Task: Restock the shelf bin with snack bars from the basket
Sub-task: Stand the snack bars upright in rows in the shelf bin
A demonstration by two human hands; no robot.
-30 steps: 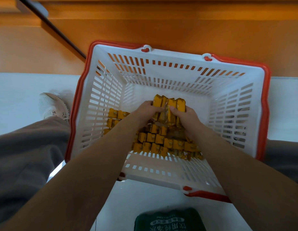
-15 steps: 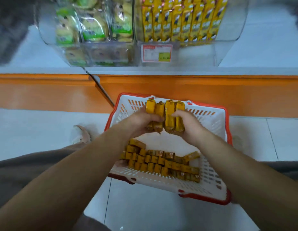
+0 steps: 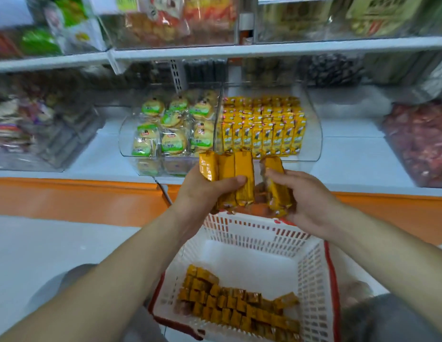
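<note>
Head view: both hands are loaded and sit just below the front of the shelf bin point(image 3: 313, 144), not yet over its wall.
- The left hand point(image 3: 202, 191) grips a fanned bunch of snack bars point(image 3: 229, 174), thumb across the front.
- The right hand point(image 3: 304, 201) is curled round a second clump point(image 3: 276, 186). It's too blurred to count.
- The basket point(image 3: 313, 267) is directly below the bin and nearer the person, with a layer of spare bars point(image 3: 239, 307) along its near side.

Risks as I read them:
- The left fan looks loose and the wrappers look slick. Tipping it over the bin's front wall could let an outer bar slide out onto the floor point(image 3: 54, 243) or back into the basket.
- The bin already holds upright stocked rows point(image 3: 262, 124) up to its front. Pushing a bunch in hard could topple them.
- The left hand is just in front of the divider point(image 3: 217, 119) on the bin's left side. A release there could drop bars in among the round cakes point(image 3: 170, 129) past it.
- With both hands full, neither is free to catch a slip.
</note>
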